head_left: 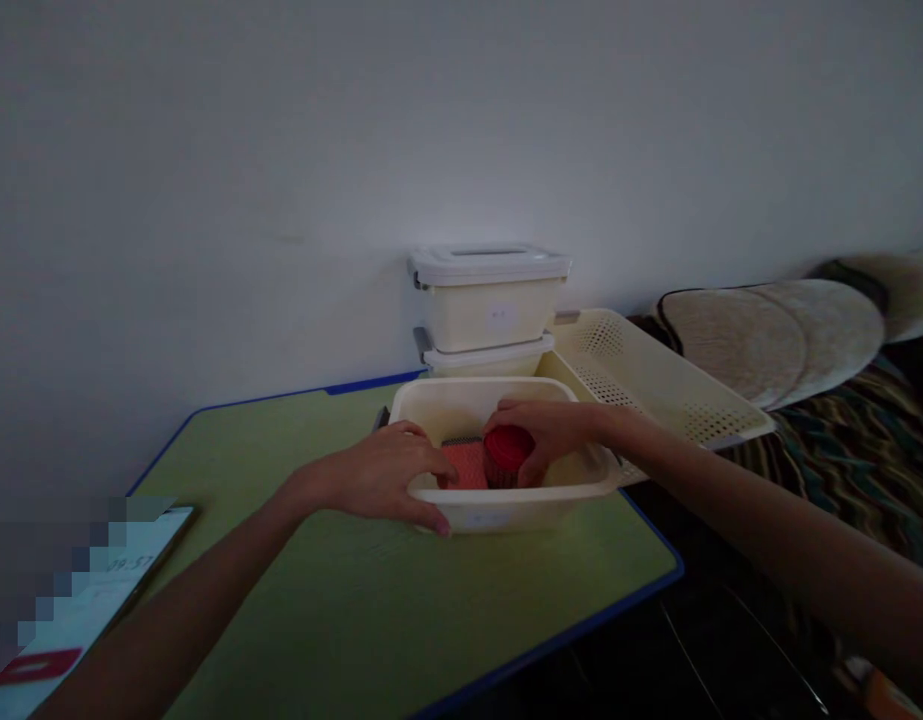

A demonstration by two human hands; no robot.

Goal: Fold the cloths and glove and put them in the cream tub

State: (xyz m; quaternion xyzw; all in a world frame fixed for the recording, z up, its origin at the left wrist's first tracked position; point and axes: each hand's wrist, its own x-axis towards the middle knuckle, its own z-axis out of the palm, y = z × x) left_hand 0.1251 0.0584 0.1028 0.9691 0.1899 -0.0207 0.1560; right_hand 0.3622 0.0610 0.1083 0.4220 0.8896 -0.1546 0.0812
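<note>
An open cream plastic storage box (506, 507) stands on the table. My left hand (382, 468) grips its front left corner, thumb outside the wall and fingers over the rim, their tips close to a coral-pink textured item (463, 462) with a dark edge. Whether those tips touch it I cannot tell. Inside the box, my right hand (547, 435) has its fingers and thumb closed around a round container with a red lid (508, 448). This container is beside the pink item, and its lower part is partly hidden.
Two lidded cream boxes (476, 315) are stacked behind, against the wall. A perforated cream basket (648, 375) lies at the right, by cushions (776, 335) and a striped cover (866, 450). The green table (281, 560) has a blue edge. A lit screen (108, 590) is at left.
</note>
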